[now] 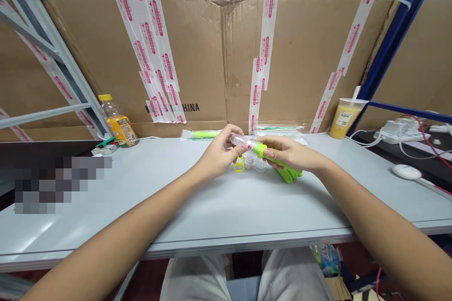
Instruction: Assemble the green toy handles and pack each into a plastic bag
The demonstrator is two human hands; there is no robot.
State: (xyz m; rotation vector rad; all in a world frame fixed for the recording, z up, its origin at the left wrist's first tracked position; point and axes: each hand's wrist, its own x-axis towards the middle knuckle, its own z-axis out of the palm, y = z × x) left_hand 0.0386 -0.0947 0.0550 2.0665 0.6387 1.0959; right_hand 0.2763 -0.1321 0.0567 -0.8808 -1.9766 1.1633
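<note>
Two bare hands held one clear plastic tube (243,142) with a lime-green collar, its long axis lying nearly crosswise above the white workbench (141,207). The left hand (219,151) pinched the clear end between closely set fingertips; the right hand (291,153) wrapped the green end, fingers curled shut around it. Just below the tube lay two small transparent caps (260,165), yellow rings (239,166) and a green moulded piece (290,174) (its shape was hard to read). Beyond the tube sat a bagged green tube (201,135); well left of it, a bottle of amber drink (120,124); well right, a plastic cup (344,120) holding something yellow.
</note>
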